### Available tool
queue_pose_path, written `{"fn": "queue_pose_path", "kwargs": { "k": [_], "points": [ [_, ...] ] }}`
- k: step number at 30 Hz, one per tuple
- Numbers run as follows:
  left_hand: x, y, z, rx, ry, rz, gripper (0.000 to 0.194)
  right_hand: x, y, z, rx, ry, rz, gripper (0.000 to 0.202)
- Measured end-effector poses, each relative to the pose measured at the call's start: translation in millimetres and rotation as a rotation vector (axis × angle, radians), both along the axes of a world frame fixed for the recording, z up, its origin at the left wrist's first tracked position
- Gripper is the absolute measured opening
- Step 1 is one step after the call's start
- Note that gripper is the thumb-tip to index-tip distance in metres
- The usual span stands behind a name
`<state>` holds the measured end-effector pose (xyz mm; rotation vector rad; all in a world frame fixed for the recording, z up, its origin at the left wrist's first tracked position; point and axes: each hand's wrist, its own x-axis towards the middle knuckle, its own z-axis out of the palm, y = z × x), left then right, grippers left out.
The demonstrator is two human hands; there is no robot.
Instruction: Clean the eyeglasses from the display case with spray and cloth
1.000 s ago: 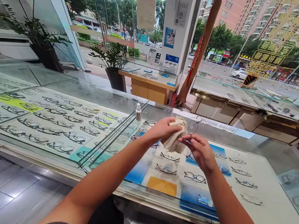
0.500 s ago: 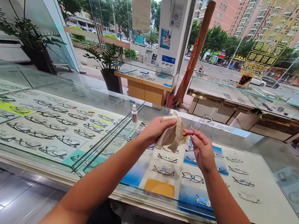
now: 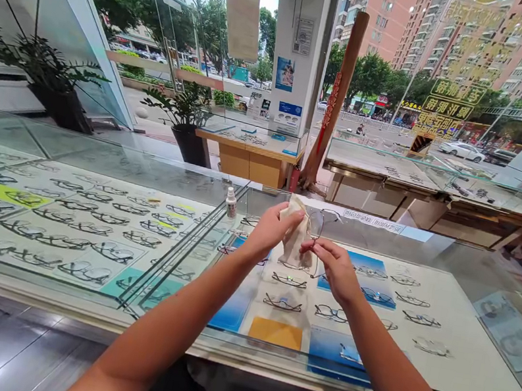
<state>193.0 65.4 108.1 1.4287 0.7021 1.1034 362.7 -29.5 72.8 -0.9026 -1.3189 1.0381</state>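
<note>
Presumably lens-wiping: the left hand (image 3: 269, 229) pinches a cloth (image 3: 293, 246); the right hand's (image 3: 337, 272) grip holds eyeglasses (image 3: 315, 223) at the cloth's one o'clock, above the table (image 3: 477, 365). Supporting them close to the wiped side and rubbing lightly should limit twisting.

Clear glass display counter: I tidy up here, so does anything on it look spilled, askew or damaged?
Nothing stands out as spilled, askew or damaged. A small white plastic bottle stands upright on the counter; the left hand holds a cream cloth, the right hand thin-rimmed eyeglasses.

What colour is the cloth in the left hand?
The cloth is beige; the head view shows it.
</note>
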Motion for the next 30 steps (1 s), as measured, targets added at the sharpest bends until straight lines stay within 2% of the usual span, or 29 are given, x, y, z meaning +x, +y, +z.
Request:
{"fn": "queue_pose_path", "kwargs": {
  "k": [7, 15, 22, 26, 30],
  "points": [
    [0.3, -2.2, -4.9, 0.057, 0.046, -0.146, 0.044, 1.4, 6.2, -3.3, -0.02, -0.045, -0.073, 0.027],
    [3.0, -3.8, -4.6, 0.187, 0.065, -0.125, 0.039, 2.0, 8.7, -4.2, -0.027, -0.013, -0.18, 0.029],
    [6.4, -13.2, -5.5, 0.277, 0.157, -0.176, 0.035, 0.0, 9.1, -5.5, -0.027, -0.07, -0.073, 0.03],
    [7.9, -11.7, -7.5, 0.29, 0.054, -0.156, 0.048, -0.4, 8.4, -4.9, -0.034, -0.062, -0.08, 0.031],
    [10.8, -9.4, -10.7, 0.256, 0.003, -0.094, 0.045, 0.5, 10.3, -9.0, -0.033, -0.011, -0.031, 0.031]
  ]
}}
